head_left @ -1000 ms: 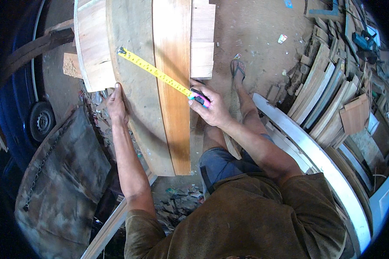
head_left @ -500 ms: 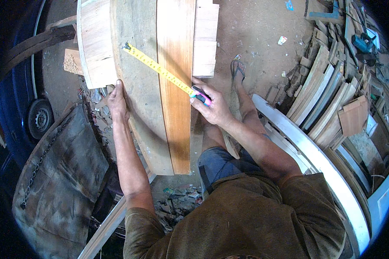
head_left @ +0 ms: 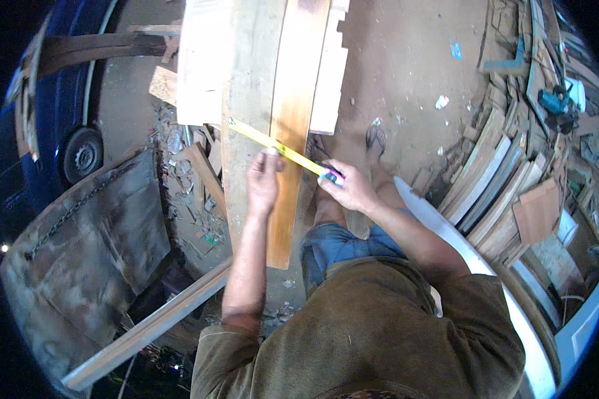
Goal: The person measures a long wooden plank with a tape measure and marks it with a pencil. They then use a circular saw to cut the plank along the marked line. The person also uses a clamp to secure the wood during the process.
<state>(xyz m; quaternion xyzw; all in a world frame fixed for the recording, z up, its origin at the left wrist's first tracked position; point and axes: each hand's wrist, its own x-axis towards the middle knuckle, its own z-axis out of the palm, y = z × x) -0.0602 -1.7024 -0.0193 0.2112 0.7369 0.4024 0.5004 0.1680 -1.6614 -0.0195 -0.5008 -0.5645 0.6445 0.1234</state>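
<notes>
My right hand [head_left: 354,191] is closed around the case of a tape measure [head_left: 331,175], dark with pink and teal parts. Its yellow blade [head_left: 251,135] runs out up and to the left, slanting across a long plank with a grey, worn board [head_left: 249,86] and a varnished orange-brown strip [head_left: 293,106]. The blade's end lies by the grey board's left edge. My left hand [head_left: 264,181] is over the planks, its fingers drawn together and the tips at the blade's lower edge, roughly midway along it.
Pale boards [head_left: 203,66] flank the plank on both sides. A long wooden beam [head_left: 146,326] slants at lower left beside a dark sheet [head_left: 100,246] with a chain. Stacked timber offcuts [head_left: 492,173] and a curved white panel [head_left: 446,226] lie right. A blue vehicle's wheel [head_left: 83,154] stands left.
My left hand has left the pale board's corner and moved right to the tape blade. The view has shifted, so the planks appear further right, and the tape lies less steeply.
</notes>
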